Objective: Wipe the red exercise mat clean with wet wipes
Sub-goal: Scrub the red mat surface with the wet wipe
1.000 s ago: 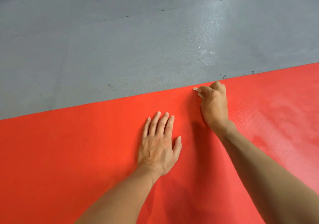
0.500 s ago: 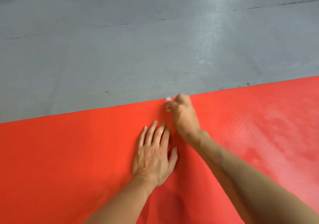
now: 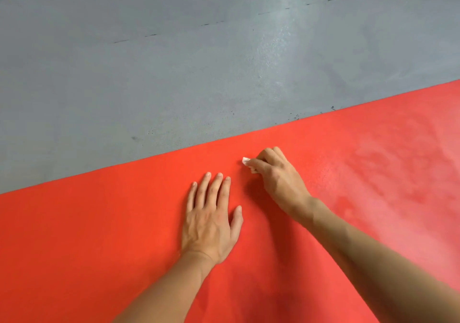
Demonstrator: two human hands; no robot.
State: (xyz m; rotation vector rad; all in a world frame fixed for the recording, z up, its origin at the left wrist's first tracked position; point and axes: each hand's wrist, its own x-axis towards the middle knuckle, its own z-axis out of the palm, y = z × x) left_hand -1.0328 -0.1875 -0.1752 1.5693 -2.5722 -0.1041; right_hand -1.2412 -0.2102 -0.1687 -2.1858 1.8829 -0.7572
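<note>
Red exercise mat (image 3: 99, 248) spread on grey floor (image 3: 149, 74). Left hand (image 3: 211, 220) flat on mat, fingers straight, spread slightly. Right hand (image 3: 276, 176) just beside it, curled round small white wet wipe (image 3: 247, 161), pressing it near mat's far edge. Paler sheen at right.

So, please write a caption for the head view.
Right hand wipes red mat with wet wipe; left hand flat.

hands: 2 (left hand (image 3: 210, 225), right hand (image 3: 278, 176)) | red mat (image 3: 99, 235): 1 | wet wipe (image 3: 247, 161): 1
</note>
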